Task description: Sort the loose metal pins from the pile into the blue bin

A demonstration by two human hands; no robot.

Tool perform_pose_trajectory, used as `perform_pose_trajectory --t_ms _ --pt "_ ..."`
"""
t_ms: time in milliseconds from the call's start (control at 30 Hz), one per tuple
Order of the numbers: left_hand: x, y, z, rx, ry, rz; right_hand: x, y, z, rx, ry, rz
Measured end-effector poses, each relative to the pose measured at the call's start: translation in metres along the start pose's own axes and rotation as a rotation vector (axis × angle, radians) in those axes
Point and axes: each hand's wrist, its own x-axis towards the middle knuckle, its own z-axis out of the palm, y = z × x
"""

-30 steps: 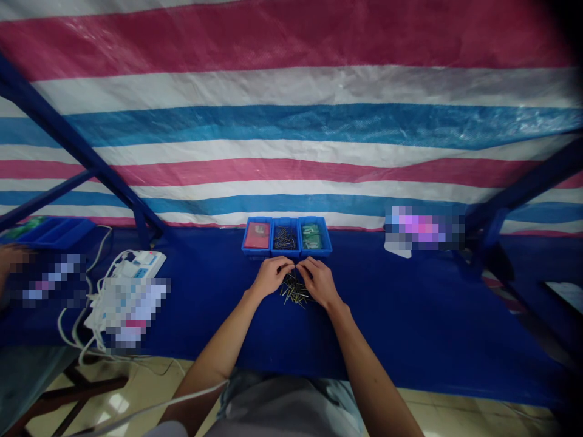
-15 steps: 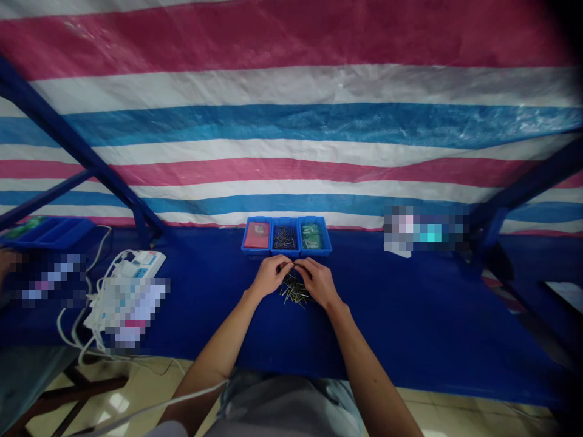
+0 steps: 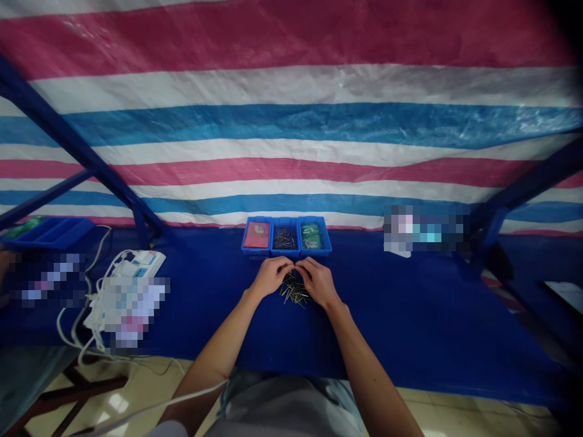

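My left hand (image 3: 271, 276) and my right hand (image 3: 319, 282) rest low over the blue cloth, their fingertips meeting at the middle. Whatever lies between the fingertips is too small to make out. Just below them is a loose pile of thin metal pins (image 3: 295, 290). Beyond my fingers stand three joined blue bins: one with a red packet (image 3: 257, 235), one with dark pins (image 3: 285, 238), and one with green pieces (image 3: 314, 237).
A blue-covered table (image 3: 410, 303) carries everything here. To the left lie a white device with tangled white cables (image 3: 139, 264) and a blue tray (image 3: 50, 233). A person's hand (image 3: 5, 261) shows at the left edge. A striped tarpaulin (image 3: 291, 127) and blue struts close off the back.
My hands have drawn slightly closer together above the pile, with the fingertips meeting. The pins and bins have not visibly moved.
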Motion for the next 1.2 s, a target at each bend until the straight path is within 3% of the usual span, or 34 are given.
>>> perform_pose_trajectory --t_ms 567,867,1200 --pt "-0.0031 -0.0010 0.0019 -0.001 -0.007 0.048 -0.0009 0.0024 0.0066 -0.114 -0.051 0.031" --pt "-0.0013 -0.0028 0.0019 0.028 0.022 0.010 -0.0006 0.0015 0.0007 0.043 0.021 0.020" --pt "-0.0013 -0.0040 0.0036 0.026 0.012 0.015 -0.0006 0.0031 0.0012 0.007 0.009 0.010"
